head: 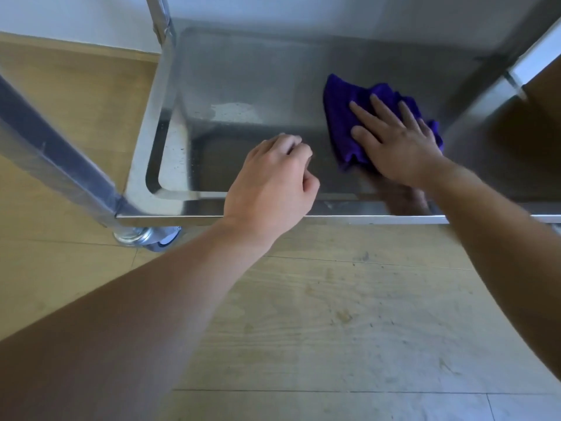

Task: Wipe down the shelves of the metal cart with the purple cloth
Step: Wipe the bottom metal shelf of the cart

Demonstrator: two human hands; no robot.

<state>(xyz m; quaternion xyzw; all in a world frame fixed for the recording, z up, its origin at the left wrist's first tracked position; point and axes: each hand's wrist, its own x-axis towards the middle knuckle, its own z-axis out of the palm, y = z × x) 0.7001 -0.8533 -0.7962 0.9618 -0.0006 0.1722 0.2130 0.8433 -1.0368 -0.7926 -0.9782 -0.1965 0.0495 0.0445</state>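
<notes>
Purple cloth (343, 117) is on the cart shelf (258, 71), in the right half, about midway between the near and far rims. It's bunched, not folded flat. One corner sticks out to the far left past the fingertips, and a bit shows at the right edge of the hand.

Right hand (394, 144) lies palm down on top of the cloth with fingers straight and spread. It's a flat press, nothing curled round the fabric. A dim reflection of the hand shows on the inner wall of the near rim.

Left hand (273, 180) is to the left of the cloth, not touching it. Its fingers are curled in and hold nothing, and the wrist crosses the near rim (182, 218). I can't tell if the knuckles actually touch the steel.

The shelf is a shallow stainless tray with raised edges. There's a pale dull patch (236, 112) left of centre, and dark specks near the left wall.

Left upright post (164, 62) rises from the far-left side. A slanted bar (54, 147) wrapped in clear film runs from the left edge of the view down to the near-left corner. Right upright (516, 77) is at the far right, partly out of frame.

A caster (151, 237) sits under the near-left corner, so this shelf is low over the floor.

Light wood floor (334, 314) fills the near part of the view, scuffed, with plank seams visible. White wall (76, 16) is at far left, behind the cart.
</notes>
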